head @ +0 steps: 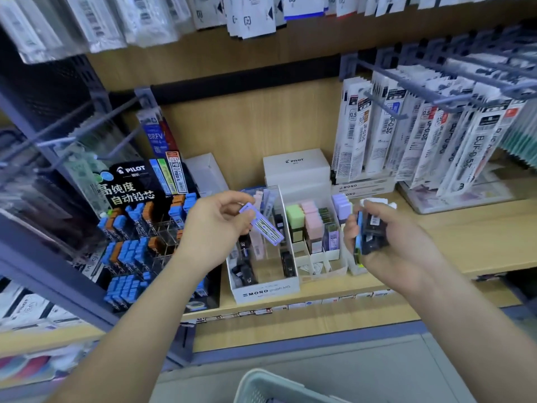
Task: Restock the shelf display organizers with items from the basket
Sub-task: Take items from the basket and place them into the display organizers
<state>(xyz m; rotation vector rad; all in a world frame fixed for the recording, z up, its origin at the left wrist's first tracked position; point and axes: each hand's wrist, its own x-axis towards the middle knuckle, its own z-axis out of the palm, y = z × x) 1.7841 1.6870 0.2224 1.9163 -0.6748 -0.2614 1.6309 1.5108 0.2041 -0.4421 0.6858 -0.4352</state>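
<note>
The restocking looks to be mid-way, judging by how things lie. The left hand (215, 225) holds a purple lead case (261, 225) pinched between thumb and fingers, tilted in the air just above the near-left compartments of the white MONO organizer (267, 289) on the shelf (465, 242). The case is not yet in a slot. The right hand (386, 242) has its fingers clenched round a bundle of cases (372, 231), mostly dark with a blue one on its left side, held up just to the right of the pastel organizer (319, 266).

Both organizers already carry stock. The MONO organizer has dark cases in its near and middle slots and paler ones toward the far end, but several clear compartments in the middle look bare. The pastel organizer has green, pink and purple cases in its far rows, while its near pockets look empty.

So what is left, as I judge it, is the purple case, the whole bundle, and whatever lies in the basket (261, 385). Only the basket's rim shows at the near edge, so I cannot tell what it holds. The black Pilot display (136, 228) on the left has blue and orange cases and some open cells.
</note>
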